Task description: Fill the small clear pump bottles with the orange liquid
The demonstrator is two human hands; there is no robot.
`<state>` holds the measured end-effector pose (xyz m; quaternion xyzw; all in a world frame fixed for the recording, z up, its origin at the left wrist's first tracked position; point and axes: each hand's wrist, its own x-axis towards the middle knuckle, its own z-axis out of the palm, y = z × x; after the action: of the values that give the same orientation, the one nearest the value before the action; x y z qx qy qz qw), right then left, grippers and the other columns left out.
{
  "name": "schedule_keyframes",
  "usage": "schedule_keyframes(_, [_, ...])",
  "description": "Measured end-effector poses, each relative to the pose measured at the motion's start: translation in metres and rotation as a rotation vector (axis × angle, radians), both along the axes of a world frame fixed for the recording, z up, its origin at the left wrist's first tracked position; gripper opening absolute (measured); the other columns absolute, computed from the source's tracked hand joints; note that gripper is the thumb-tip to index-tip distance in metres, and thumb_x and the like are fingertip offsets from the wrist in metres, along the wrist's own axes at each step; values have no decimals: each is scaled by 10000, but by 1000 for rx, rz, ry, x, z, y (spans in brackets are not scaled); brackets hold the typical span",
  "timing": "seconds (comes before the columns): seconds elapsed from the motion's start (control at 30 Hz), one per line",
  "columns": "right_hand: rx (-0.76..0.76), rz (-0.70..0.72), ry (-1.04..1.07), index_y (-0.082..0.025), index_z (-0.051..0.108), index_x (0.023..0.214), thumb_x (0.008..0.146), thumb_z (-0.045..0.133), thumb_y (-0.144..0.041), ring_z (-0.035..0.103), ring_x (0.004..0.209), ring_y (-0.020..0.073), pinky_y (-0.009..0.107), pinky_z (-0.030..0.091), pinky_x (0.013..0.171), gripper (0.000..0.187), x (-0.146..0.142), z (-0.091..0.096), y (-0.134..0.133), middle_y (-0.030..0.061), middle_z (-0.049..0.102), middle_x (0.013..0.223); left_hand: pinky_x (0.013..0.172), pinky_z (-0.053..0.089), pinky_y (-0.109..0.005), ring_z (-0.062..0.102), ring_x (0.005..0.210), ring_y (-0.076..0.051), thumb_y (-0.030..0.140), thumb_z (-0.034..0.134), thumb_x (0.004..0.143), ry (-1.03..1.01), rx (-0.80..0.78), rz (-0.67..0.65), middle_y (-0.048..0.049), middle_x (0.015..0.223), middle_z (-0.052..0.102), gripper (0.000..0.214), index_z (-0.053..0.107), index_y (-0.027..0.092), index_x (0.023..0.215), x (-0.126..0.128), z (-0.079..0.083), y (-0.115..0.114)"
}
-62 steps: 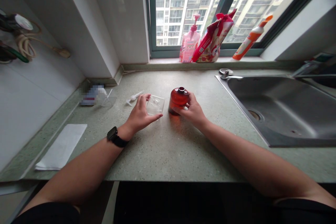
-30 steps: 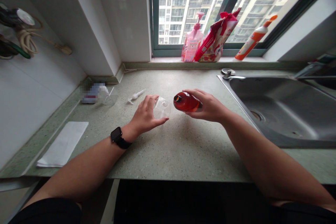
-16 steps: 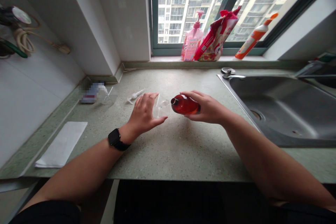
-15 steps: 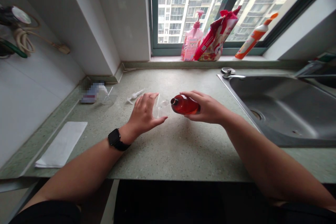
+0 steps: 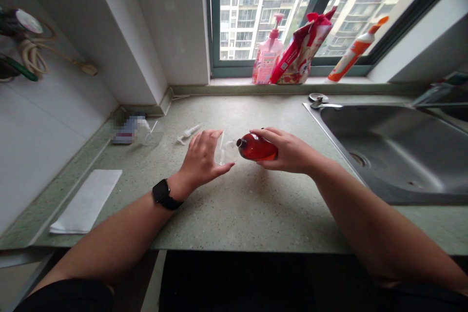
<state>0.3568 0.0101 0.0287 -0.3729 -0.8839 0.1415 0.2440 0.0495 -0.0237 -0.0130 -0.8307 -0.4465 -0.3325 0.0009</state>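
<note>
Amber bottle (image 5: 257, 147) lies sideways in the right hand (image 5: 288, 152) — fingers wrapped round its smooth body, neck aimed left, lifted off the speckled stone table (image 5: 248, 214). Left hand (image 5: 199, 165), fingers spread, cups a clear square bottle (image 5: 226, 152) just beside it — a loose white pump (image 5: 188, 131) lies further back.
</note>
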Motion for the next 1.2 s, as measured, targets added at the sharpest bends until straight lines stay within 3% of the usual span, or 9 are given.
schedule_keyframes(0.3, [23, -40, -73, -359, 610, 1558, 758, 868, -387, 757, 1099, 367, 510, 637, 942, 842, 2, 0, -1, 114, 735, 1366, 1219, 466, -627, 574, 1401, -415, 608, 840, 889, -2, -23, -1, -189, 1507, 587, 918, 406, 226, 1602, 2, -4, 3])
schedule_keyframes(0.77, [64, -61, -183, -293, 576, 1570, 807, 821, -381, 770, 1100, 345, 464, 641, 907, 806, 3, 7, -5, 135, 716, 1394, 1173, 512, -621, 609, 1359, -408, 631, 832, 900, -9, 17, -7, -207, 1477, 608, 910, 407, 193, 1575, 5, -12, 6])
schedule_keyframes(1.2, [193, -65, -242, -256, 574, 1577, 835, 792, -364, 774, 1066, 342, 473, 646, 897, 781, 4, 13, -6, 161, 717, 1389, 1161, 528, -615, 616, 1361, -405, 657, 832, 897, -34, 7, -9, -200, 1467, 615, 914, 426, 201, 1576, 8, -13, 6])
